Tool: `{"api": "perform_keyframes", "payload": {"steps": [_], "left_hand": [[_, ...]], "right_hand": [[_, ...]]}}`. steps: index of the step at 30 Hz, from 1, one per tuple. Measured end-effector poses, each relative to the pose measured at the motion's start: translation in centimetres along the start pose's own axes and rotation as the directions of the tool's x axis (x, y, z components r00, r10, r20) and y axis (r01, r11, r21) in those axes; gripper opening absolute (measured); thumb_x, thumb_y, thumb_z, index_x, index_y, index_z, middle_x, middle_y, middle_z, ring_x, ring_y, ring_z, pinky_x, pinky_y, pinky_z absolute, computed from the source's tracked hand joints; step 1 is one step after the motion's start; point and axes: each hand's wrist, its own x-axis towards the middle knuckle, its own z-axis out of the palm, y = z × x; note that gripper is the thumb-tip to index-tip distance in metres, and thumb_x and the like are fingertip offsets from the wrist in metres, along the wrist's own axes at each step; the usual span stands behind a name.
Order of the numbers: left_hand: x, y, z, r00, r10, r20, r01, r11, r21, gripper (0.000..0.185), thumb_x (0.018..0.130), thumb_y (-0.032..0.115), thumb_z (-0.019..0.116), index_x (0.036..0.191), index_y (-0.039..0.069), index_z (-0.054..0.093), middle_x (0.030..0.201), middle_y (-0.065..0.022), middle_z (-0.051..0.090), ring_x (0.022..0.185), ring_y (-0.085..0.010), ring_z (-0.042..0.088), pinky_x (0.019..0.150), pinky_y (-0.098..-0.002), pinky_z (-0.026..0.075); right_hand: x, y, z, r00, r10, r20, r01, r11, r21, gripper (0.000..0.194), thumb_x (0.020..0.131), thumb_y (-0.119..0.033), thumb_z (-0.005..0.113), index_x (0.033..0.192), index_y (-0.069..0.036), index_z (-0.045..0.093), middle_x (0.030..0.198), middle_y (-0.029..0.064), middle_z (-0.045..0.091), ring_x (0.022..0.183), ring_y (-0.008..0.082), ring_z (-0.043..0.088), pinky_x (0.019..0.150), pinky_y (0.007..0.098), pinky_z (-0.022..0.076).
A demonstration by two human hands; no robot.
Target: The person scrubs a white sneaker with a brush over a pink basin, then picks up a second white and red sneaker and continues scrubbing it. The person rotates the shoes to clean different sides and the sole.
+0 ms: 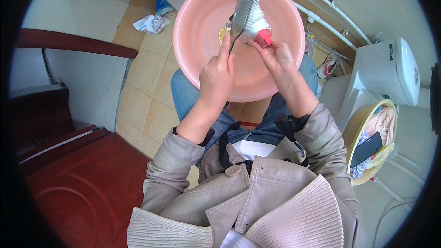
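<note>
A pink plastic basin [187, 51] rests on or between the person's knees. Over it, my left hand [217, 69] grips the dark handle of a scrubbing brush [243, 10] with a translucent grey back. Its white bristles face right and lie against or just over a white-and-red item [259, 24], perhaps a shoe, partly hidden by the brush. The fingers of my right hand [279, 55] pinch the red end of that item. A small round yellow thing [224, 34] is in the basin left of the brush, partly covered.
A white toilet [373, 72] stands at the right, with a yellow basin [349, 144] of cloths and a dark phone [367, 149] near it. White pipes run along the wall beside a shoe [328, 66]. A plastic bag [152, 24] lies on the tiles; a dark red door [86, 186] is lower left.
</note>
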Motion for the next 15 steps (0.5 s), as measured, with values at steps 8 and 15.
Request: {"api": "perform_keyframes", "payload": {"steps": [8, 15], "left_hand": [[-3.7, 0.5, 0.1, 0.995, 0.002, 0.099, 0.005, 0.998, -0.066, 0.058, 0.090, 0.013, 0.056, 0.144, 0.013, 0.034, 0.065, -0.0154, 0.057, 0.059, -0.0338, 0.059, 0.054, -0.0453, 0.048], [-0.5, 1.5, 1.1, 0.988, -0.034, 0.151, 0.061, 0.982, -0.180, 0.059, 0.090, 0.011, 0.056, 0.145, 0.013, 0.033, 0.074, -0.0200, 0.061, 0.066, -0.0354, 0.063, 0.056, -0.0451, 0.048]], "right_hand": [[1.2, -1.0, -1.4, 0.999, -0.034, 0.004, 0.033, 0.994, 0.109, 0.038, 0.095, -0.001, 0.032, 0.131, 0.005, 0.028, 0.132, 0.0223, 0.038, 0.125, 0.0387, 0.041, 0.103, 0.0613, 0.0375], [0.2, -1.2, -1.9, 0.998, 0.032, 0.054, -0.029, 0.998, -0.059, 0.037, 0.096, -0.003, 0.032, 0.133, 0.000, 0.029, 0.131, 0.0196, 0.040, 0.124, 0.0338, 0.043, 0.102, 0.0599, 0.0381]]}}
